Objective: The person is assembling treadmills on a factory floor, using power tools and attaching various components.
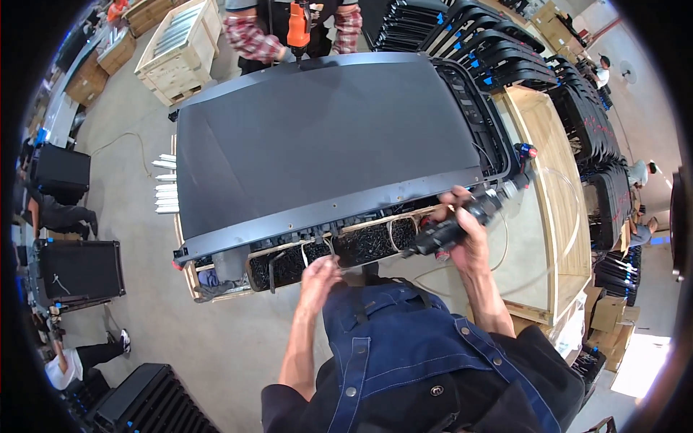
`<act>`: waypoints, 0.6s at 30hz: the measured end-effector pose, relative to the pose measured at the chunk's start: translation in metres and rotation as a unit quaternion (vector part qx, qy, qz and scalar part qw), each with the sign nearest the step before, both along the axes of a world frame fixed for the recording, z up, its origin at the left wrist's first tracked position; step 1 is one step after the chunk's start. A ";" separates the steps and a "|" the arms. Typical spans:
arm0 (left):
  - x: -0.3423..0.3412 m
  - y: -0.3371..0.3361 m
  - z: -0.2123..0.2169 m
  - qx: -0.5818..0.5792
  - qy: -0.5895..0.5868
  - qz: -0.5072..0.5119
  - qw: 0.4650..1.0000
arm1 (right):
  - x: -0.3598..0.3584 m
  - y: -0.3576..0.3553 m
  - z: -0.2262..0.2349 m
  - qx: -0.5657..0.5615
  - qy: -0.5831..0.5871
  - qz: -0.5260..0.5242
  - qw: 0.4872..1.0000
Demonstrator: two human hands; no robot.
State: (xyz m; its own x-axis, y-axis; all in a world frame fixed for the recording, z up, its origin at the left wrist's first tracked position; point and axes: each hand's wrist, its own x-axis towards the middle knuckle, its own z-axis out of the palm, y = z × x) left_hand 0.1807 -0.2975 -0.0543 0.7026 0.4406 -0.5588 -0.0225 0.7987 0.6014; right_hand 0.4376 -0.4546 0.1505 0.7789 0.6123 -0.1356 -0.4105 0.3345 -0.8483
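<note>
Left arm: we extend it forward from the lower edge, forearm bare, elbow slightly bent.
Left hand [320, 276]: we hold it palm down, fingers curled and pointing forward; whether they grip anything cannot be told.
Right arm: we raise it forward and to the right, forearm bare.
Right hand [465, 227]: we keep the fingers wrapped in a closed grip, wrist bent inward, knuckles up.

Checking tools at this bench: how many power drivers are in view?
2: a black driver in the right hand at the panel's near edge, an orange driver held by the co-worker opposite. Others may be hidden.
</note>
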 end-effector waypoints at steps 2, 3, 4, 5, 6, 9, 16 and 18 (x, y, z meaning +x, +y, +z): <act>0.017 -0.021 0.062 -0.026 -0.092 -0.016 0.995 | -0.006 0.022 0.005 0.030 0.043 0.036 0.998; 0.023 -0.032 0.082 -0.029 -0.107 -0.002 0.994 | -0.007 0.028 0.010 0.041 0.057 0.057 0.996; 0.030 -0.042 0.096 -0.032 -0.123 0.013 0.992 | -0.006 0.031 0.007 0.071 0.074 0.078 0.992; 0.034 -0.050 0.105 -0.027 -0.121 0.016 0.992 | -0.005 0.032 0.007 0.080 0.080 0.090 0.989; 0.038 -0.059 0.111 -0.043 -0.142 0.039 0.988 | -0.002 0.030 0.008 0.089 0.086 0.101 0.987; 0.043 -0.080 0.113 -0.056 -0.172 0.085 0.980 | 0.005 0.025 0.001 0.106 0.108 0.117 0.982; 0.065 -0.114 0.124 -0.058 -0.123 0.180 0.974 | 0.023 0.012 -0.014 0.090 0.146 0.116 0.978; 0.075 -0.117 0.130 0.227 0.016 0.172 0.958 | 0.028 0.011 -0.018 0.066 0.167 0.084 0.980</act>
State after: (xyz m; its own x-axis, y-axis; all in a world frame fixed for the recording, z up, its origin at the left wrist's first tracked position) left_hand 0.2555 -0.4141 0.0761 0.4573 0.8460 -0.2742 -0.2130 0.4036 0.8898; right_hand 0.4652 -0.4432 0.1323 0.5918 0.7570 -0.2769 -0.7164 0.3364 -0.6113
